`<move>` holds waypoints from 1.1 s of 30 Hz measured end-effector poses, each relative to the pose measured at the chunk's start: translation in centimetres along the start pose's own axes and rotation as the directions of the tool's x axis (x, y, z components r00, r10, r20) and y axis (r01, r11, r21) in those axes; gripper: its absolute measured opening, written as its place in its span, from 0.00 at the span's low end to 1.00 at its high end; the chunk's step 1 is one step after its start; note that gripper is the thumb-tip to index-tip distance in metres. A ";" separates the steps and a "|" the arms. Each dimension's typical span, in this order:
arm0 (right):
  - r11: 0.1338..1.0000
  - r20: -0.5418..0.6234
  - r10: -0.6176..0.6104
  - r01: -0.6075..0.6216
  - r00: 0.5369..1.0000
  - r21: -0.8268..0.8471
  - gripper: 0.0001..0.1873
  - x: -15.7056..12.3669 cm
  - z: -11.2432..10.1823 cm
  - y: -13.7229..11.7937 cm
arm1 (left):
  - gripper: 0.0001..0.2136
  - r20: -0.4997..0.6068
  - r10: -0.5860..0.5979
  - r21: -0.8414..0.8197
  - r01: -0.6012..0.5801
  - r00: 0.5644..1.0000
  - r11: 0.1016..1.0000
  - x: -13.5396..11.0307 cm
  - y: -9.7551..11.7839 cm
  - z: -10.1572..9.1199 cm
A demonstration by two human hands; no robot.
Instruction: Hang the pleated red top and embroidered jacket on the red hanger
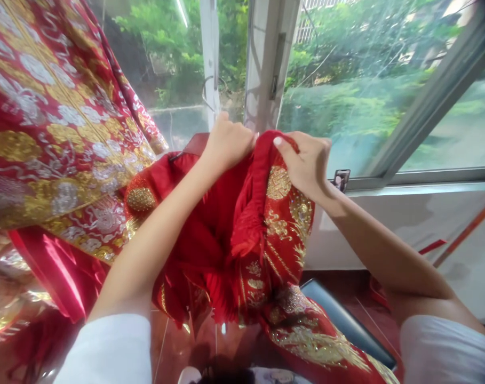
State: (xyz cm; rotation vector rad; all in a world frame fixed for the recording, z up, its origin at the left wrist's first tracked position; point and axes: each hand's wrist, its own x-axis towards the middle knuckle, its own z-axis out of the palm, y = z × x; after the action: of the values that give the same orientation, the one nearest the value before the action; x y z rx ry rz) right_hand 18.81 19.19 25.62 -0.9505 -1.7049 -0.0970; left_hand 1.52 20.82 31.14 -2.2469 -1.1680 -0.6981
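Observation:
A red jacket (178, 218) with gold and silver embroidery hangs in front of me, its plain red lining turned towards me. My left hand (228, 140) is closed at the top of it, around the neck of a clothes hanger whose metal hook (205, 95) sticks up above the fist. A reddish shoulder end of the hanger shows left of that hand. My right hand (304, 160) pinches the jacket's upper right edge, thumb on the near side. Red fringe (246, 240) dangles inside, and an embroidered sleeve (318, 336) droops to the lower right.
At left hangs a larger red garment (58, 117) covered in gold and silver embroidery. Sliding windows (346, 117) stand ahead, with a phone (341, 180) on the sill. Below right is a dark padded seat (346, 320) on the red tiled floor (162, 341).

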 end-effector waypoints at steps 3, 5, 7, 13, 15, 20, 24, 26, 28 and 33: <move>0.987 0.258 -0.125 0.147 0.958 -0.067 0.19 -0.8 -1.2 0.9 | 0.21 0.055 0.067 0.022 -0.068 0.996 0.997 -0.3 0.2 -1.0; 0.981 0.351 -0.162 0.190 0.922 -0.047 0.20 -1.5 -2.0 2.1 | 0.22 0.025 0.030 -0.050 -0.028 0.999 0.998 -0.9 -0.3 -2.3; 0.979 0.364 -0.179 0.201 0.914 -0.021 0.22 -1.9 -2.5 3.1 | 0.22 -0.016 -0.092 -0.119 0.089 0.996 0.989 -2.3 -1.7 -4.1; 0.996 0.209 -0.075 0.062 0.975 0.067 0.19 0.0 -1.6 1.3 | 0.23 0.117 -0.290 -0.258 0.311 0.950 0.915 -10.7 -9.7 -7.8; 0.994 0.223 -0.020 -0.005 0.975 0.109 0.15 1.8 -0.4 -1.0 | 0.24 0.213 -0.301 -0.297 0.355 0.929 0.886 -13.2 -11.5 -7.5; 0.992 0.329 -0.003 -0.039 0.944 0.119 0.16 5.1 4.1 -4.7 | 0.18 0.144 -0.337 -0.246 0.363 0.930 0.899 -15.5 -11.7 -5.6; 0.985 0.214 -0.133 0.105 0.968 0.138 0.17 5.3 6.4 -4.3 | 0.17 -0.075 -0.403 -0.350 0.355 0.912 0.867 -15.5 -11.3 -4.2; 0.984 0.198 -0.154 0.133 0.968 0.118 0.17 5.3 6.5 -3.9 | 0.19 -0.235 -0.473 -0.445 0.338 0.849 0.829 -15.2 -11.2 -3.6; 0.985 0.204 -0.159 0.142 0.966 0.096 0.17 5.2 6.2 -3.8 | 0.21 -0.362 -0.529 -0.501 0.319 0.767 0.805 -14.7 -10.8 -3.0; 0.987 0.205 -0.158 0.147 0.966 0.068 0.15 4.8 6.1 -4.3 | 0.19 -0.534 -0.468 -0.242 0.403 0.705 0.883 -14.6 -8.0 -2.3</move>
State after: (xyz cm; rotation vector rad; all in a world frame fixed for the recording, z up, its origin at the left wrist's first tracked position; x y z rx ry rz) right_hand 11.15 21.99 29.04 -0.8121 -1.9654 -0.0541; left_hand -13.00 14.83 25.02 -1.6161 -1.3561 -1.5467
